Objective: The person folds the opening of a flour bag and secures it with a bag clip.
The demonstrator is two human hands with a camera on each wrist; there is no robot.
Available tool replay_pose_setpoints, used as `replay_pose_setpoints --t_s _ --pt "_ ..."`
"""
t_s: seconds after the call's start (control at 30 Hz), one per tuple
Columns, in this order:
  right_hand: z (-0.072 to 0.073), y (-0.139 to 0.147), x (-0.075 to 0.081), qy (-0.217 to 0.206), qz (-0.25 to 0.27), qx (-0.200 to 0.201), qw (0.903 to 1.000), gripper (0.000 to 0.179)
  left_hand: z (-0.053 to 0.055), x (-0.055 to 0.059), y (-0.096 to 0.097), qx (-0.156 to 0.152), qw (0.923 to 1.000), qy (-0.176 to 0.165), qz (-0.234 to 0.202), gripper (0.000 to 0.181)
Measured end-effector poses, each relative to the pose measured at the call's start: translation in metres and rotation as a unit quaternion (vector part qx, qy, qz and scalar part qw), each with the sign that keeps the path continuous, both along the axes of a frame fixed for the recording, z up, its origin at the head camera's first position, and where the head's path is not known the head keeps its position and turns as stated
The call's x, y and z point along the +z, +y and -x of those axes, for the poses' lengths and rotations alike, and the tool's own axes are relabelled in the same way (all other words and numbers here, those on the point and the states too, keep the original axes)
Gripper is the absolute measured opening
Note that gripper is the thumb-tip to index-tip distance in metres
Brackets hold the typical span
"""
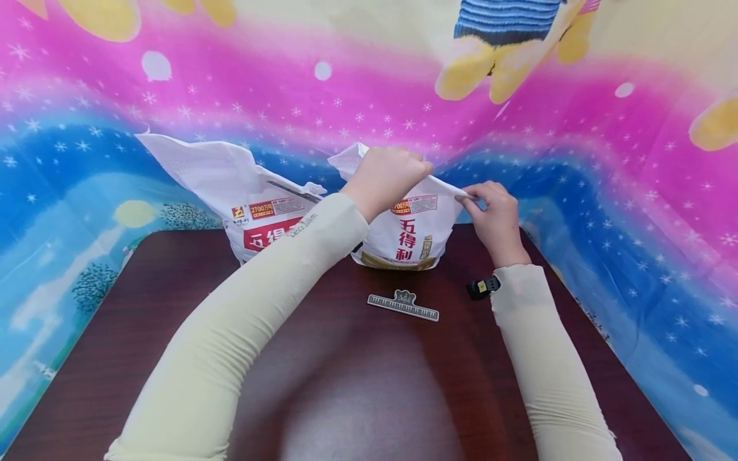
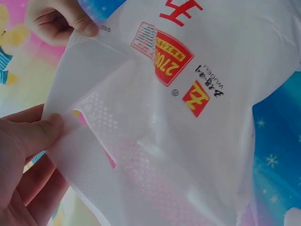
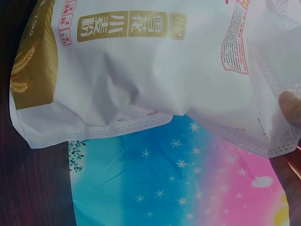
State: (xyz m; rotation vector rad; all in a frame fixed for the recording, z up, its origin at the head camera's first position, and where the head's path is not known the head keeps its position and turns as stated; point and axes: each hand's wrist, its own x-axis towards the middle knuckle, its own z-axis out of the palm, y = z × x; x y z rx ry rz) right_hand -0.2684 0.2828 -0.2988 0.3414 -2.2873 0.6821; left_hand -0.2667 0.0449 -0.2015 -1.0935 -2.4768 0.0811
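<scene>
A white flour bag (image 1: 426, 224) with red lettering and a gold base stands toward the back of the table. My left hand (image 1: 386, 179) pinches its top edge near the middle, thumb in front and fingers behind in the left wrist view. At the right top corner, my right hand (image 1: 492, 214) pinches the same edge between thumb and fingers. Between the hands the edge is pulled straight, and a flap of the plastic (image 2: 108, 108) folds over near my left thumb. A grey clip (image 1: 403, 305) patterned like piano keys lies on the table in front of the bag.
Left of it stands a second white flour bag (image 1: 259, 211), a dark strip (image 1: 294, 190) across its top, partly behind my left forearm. The dark wood table (image 1: 346, 384) ends at a printed cloth backdrop (image 1: 605, 211). A black device (image 1: 483, 288) sits at my right wrist.
</scene>
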Motion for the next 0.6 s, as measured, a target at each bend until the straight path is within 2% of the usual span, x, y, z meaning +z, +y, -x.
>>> replay_pose_setpoints --t_s 0.2,0.37,0.6 --pt "-0.001 -0.002 0.002 -0.003 0.001 -0.003 1.0000 0.019 -0.002 0.003 -0.001 0.006 0.9997 0.020 -0.013 0.023" --pt "0.000 -0.002 0.002 -0.008 0.005 -0.008 0.9999 0.020 -0.004 0.006 -0.002 0.019 0.9990 0.041 -0.001 0.028" --pt "-0.002 -0.002 0.002 -0.010 0.007 -0.009 0.9999 0.020 -0.005 0.013 -0.001 0.030 0.9995 0.010 0.008 0.028"
